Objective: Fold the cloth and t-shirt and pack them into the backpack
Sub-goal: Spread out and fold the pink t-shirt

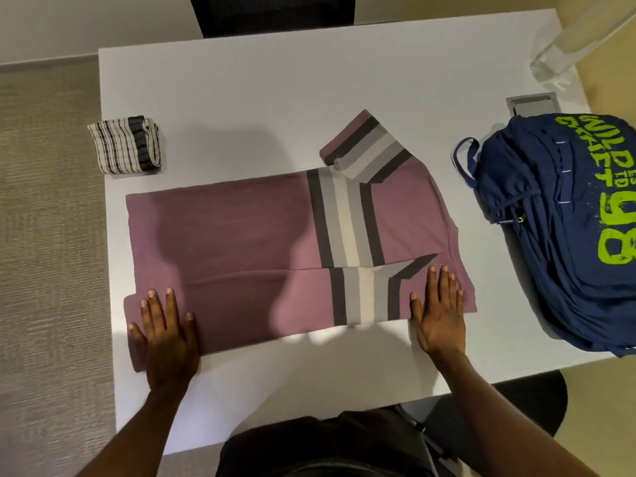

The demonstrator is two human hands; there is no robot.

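Seen from above, both arms reach forward over a white counter (275, 98). The left hand (165, 332) and the right hand (438, 311) lie flat, palms down and fingers straight, gripping nothing. They press on the two ends of a mauve t-shirt (223, 228) that has grey, cream and charcoal stripes across the chest. The shirt is spread lengthwise across the middle of the counter, hem to the left, shoulders to the right. Its near side is folded over into a long band, and both hands rest on that band, the left at the hem corner and the right beside the folded-in sleeve stripes. The far sleeve sticks out unfolded, angled away from the person. The shirt's left end lies close to the counter's left edge; bare surface shows beyond the shirt and in a narrow strip in front of it. A small folded striped cloth (125, 144) sits at the far left, apart from the shirt. To the right lies a navy backpack (557, 218) (lime-green lettering on it) near the shirt's shoulder but not touching, reaching the right edge. Behind it are a grey cable hatch (531, 105) and a clear glass object (564, 46) — and a dark chair (272, 15) stands at the far side.
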